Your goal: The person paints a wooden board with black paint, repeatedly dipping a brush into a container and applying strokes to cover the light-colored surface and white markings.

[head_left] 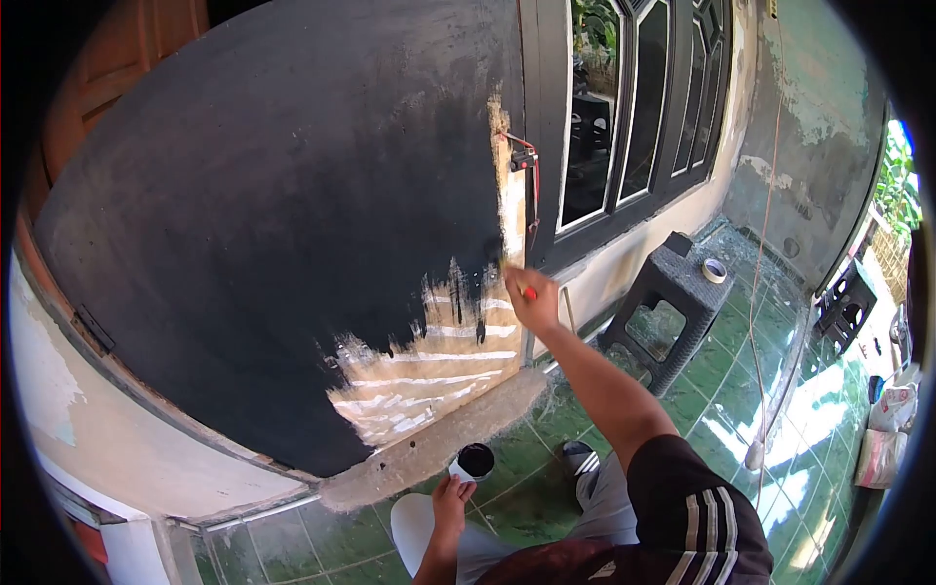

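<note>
Gripping a paintbrush in the right hand, with fingers closed round the handle and bristles against or just off the door panel, hard to tell which. Holding a cup of black paint in the left hand, with fingers curled on its wall, below the right fingers and well apart from them. Seemingly coating the panel black, down towards the bare patch below the right fingertips. Probably calling next for a loaded brush and careful strokes beside those fingertips, clear of the red-and-black fitting above them. Bearing three pale stripes on the sleeve; showing red print on a bag far right of the fingers, too small to read.
</note>
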The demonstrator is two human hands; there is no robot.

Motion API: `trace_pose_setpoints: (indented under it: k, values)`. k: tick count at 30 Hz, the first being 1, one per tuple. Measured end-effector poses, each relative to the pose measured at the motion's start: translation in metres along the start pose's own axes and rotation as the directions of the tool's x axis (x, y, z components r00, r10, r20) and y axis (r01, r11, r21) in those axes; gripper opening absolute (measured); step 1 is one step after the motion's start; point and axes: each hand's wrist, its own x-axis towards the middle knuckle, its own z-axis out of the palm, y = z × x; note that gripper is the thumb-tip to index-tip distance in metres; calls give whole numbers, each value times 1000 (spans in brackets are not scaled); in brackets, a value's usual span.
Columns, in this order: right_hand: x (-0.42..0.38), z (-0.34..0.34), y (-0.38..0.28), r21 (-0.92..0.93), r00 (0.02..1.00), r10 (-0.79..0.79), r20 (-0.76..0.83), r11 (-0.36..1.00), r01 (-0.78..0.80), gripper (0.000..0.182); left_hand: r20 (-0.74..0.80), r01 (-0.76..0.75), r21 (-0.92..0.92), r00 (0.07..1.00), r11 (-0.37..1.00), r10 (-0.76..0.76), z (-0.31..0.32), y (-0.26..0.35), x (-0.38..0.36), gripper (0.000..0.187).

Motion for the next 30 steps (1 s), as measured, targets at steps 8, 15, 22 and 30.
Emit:
trace_pose_setpoints:
  k: [8, 15, 22, 30]
  values:
    - [-184, -68, -32, -105, 842, 529, 106, 848, -520, 19, 4, 76, 113, 997, 991, -76, -10, -3, 10, 22]
    - [-239, -98, -110, -64, 693, 697, 184, 712, -699, 21, 119, 148, 187, 978, 971, -172, 10, 2, 23, 25]
    - [-198, -118, -101, 24, 769, 551, 325, 808, -589, 18, 49, 104, 164, 992, 981, -113, 25, -12, 44, 27]
    - [-229, -110, -18, 67, 634, 651, 418, 674, -736, 18, -96, 139, 259, 988, 956, -118, 67, -33, 52, 29]
